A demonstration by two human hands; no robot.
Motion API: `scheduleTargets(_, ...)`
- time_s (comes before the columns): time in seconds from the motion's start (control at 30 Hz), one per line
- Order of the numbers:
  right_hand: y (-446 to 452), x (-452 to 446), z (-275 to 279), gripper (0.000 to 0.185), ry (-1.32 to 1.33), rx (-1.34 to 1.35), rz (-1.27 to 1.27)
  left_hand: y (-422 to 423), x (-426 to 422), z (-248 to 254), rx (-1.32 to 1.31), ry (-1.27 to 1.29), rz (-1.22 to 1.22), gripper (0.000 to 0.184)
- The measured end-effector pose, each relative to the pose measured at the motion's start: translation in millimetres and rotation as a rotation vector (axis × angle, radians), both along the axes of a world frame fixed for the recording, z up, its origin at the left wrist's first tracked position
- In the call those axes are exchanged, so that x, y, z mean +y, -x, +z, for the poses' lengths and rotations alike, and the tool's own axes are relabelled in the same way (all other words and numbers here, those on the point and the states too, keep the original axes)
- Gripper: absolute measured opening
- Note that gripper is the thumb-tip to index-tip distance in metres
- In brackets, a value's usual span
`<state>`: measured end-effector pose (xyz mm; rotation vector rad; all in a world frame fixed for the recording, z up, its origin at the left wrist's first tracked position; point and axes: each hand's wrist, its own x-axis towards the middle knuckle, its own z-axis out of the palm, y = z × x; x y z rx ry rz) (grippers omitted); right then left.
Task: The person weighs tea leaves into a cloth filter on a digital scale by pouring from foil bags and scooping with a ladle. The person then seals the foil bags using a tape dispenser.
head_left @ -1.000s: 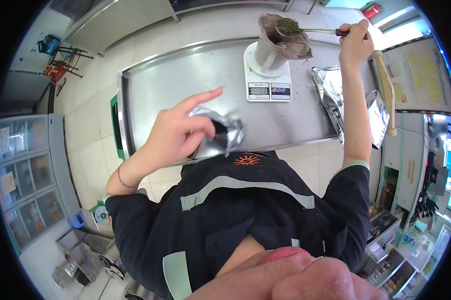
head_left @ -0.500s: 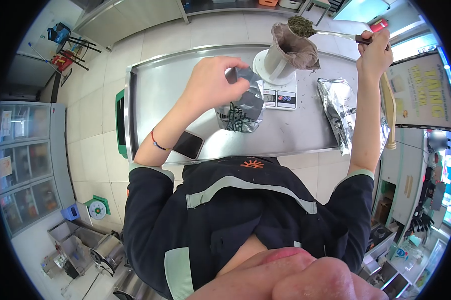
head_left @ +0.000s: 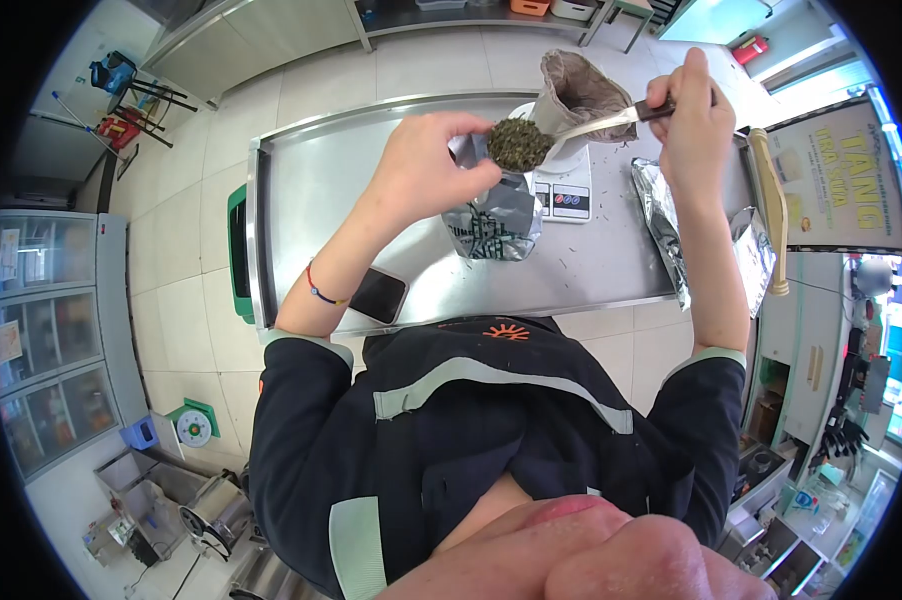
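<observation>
A person's bare hands work around a white digital kitchen scale (head_left: 565, 203), the landmark here, on a stainless-steel table (head_left: 321, 180). The right hand (head_left: 696, 130), beyond and right of the scale, grips the dark handle of a long metal spoon (head_left: 599, 124) heaped with dark green dried leaf (head_left: 519, 146). Half a second ago that heap was beyond the scale, past the rim of the brownish-grey cloth filter (head_left: 573, 72) that stands on it in a white holder (head_left: 559, 118); now it hangs left of the scale, over the mouth of a crumpled silver foil bag (head_left: 496, 225). The left hand (head_left: 433, 165) is curled around that mouth, apparently pinching its edge, much as before. The leaf therefore appears lined up with the bag rather than the filter, and remains on the spoon.
</observation>
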<state>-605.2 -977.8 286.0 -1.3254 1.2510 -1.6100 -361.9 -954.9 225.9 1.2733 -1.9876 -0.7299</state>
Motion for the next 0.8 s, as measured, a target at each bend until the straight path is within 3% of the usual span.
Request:
scheduleTargets(0.1, -21, 13, -3, 0.049, 0.041, 0.242, -0.006, -3, 8, 6, 0.019, -0.041, -0.009, 0.043)
scheduleTargets(0.2, -43, 32, -5, 0.042, 0.122, 0.329, 0.164, -6, 17, 4, 0.005, -0.060, -0.011, 0.043)
scheduleTargets(0.27, -49, 45, -30, 0.033, 0.345, 0.462, 0.439, -9, 24, 0, 0.030, -0.035, -0.022, 0.043)
scheduleTargets(0.33, -54, 64, -36, 0.031, 0.729, 0.922, 0.871, -15, 34, -2, 0.094, 0.003, -0.038, 0.044)
scheduleTargets(0.4, -50, 82, -29, 0.035, 1.060, 0.920, 0.964, -20, 48, 3, 0.091, -0.031, -0.063, 0.045)
scheduleTargets(0.5, -43, 92, -26, 0.040, 0.978, 0.795, 1.023, -24, 63, 2, 0.090, -0.027, -0.010, 0.046)
scheduleTargets(0.63, -4, 86, -5, 0.042, 0.868, 0.526, 0.890, -30, 73, -6, 0.148, 0.030, -0.046, 0.047)
scheduleTargets(0.73, 39, 75, 15, 0.045, 0.616, 0.051, 0.289, -40, 82, -9, 0.152, 0.070, -0.057, 0.053)
scheduleTargets(0.8, 71, 69, 22, 0.050, 0.602, 0.076, -0.061, -48, 88, -9, 0.115, 0.083, -0.093, 0.057)
